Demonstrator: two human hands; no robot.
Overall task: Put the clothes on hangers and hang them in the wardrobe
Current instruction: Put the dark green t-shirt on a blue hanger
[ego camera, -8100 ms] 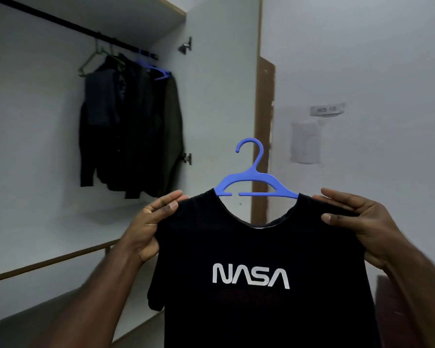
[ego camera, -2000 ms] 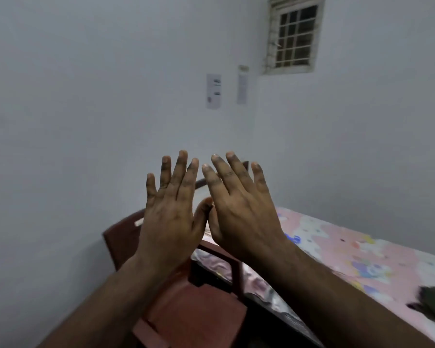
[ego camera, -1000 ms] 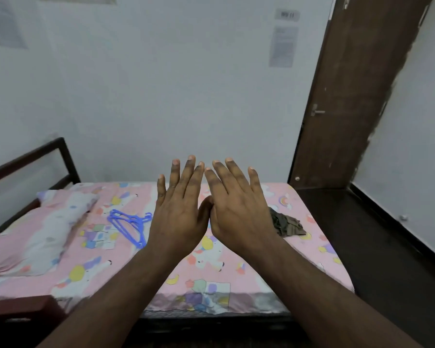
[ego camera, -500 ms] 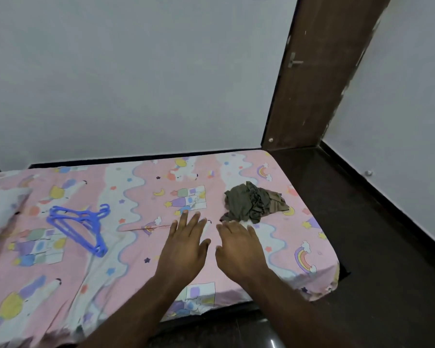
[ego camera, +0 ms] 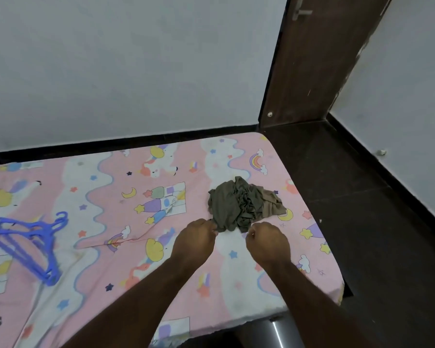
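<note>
- Left hand (ego camera: 195,241) and right hand (ego camera: 266,241) each pinched the near edge of the crumpled garment (ego camera: 244,205) on the bed (ego camera: 136,267).
- Hangers (ego camera: 28,243) lay well left of the hands.
- Hangering and hanging remained.

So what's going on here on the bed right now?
A person is leaning over a bed and starting on a crumpled olive garment lying near its right end. The left hand pinches the garment's near edge; the right hand is curled at the same edge, apparently gripping it too. The garment is not yet lifted or spread. A bunch of blue hangers lies apart at the bed's left side, untouched.
</note>
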